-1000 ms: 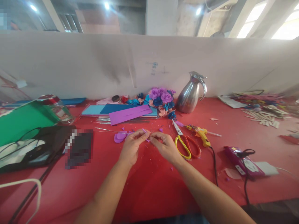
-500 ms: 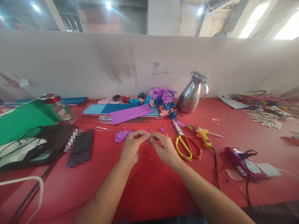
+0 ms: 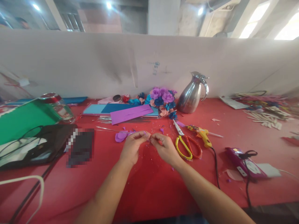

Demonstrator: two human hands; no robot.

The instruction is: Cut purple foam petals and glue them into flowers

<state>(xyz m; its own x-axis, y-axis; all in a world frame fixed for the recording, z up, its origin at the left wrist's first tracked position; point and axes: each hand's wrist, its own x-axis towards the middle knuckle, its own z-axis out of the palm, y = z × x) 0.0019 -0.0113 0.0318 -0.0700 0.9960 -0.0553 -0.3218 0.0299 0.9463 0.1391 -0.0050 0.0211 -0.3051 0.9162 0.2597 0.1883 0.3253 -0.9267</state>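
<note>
My left hand [image 3: 133, 144] and my right hand [image 3: 164, 147] meet fingertip to fingertip above the red table. A small bit of purple paper [image 3: 145, 133] shows at the left fingertips, and my left hand is pinched on it. The fingers of my right hand are pinched too; what they hold is too small to make out. Purple paper petals [image 3: 121, 136] lie just left of my left hand, with thin wires [image 3: 109, 128] beside them. Scissors [image 3: 183, 143] with yellow and red handles rest to the right of my right hand.
Behind the hands are coloured paper sheets [image 3: 130, 114], paper flowers [image 3: 161, 98] and a steel jug [image 3: 192, 93]. A yellow glue gun [image 3: 205, 137] with a black cord, a magenta device [image 3: 245, 163] and wooden sticks [image 3: 266, 117] are right. A jar [image 3: 61, 109] and dark bag [image 3: 56, 140] stand left.
The fingertips have shifted very slightly against each other, and the purple bit at the left fingertips shows a little differently. The objects on the table have not moved.
</note>
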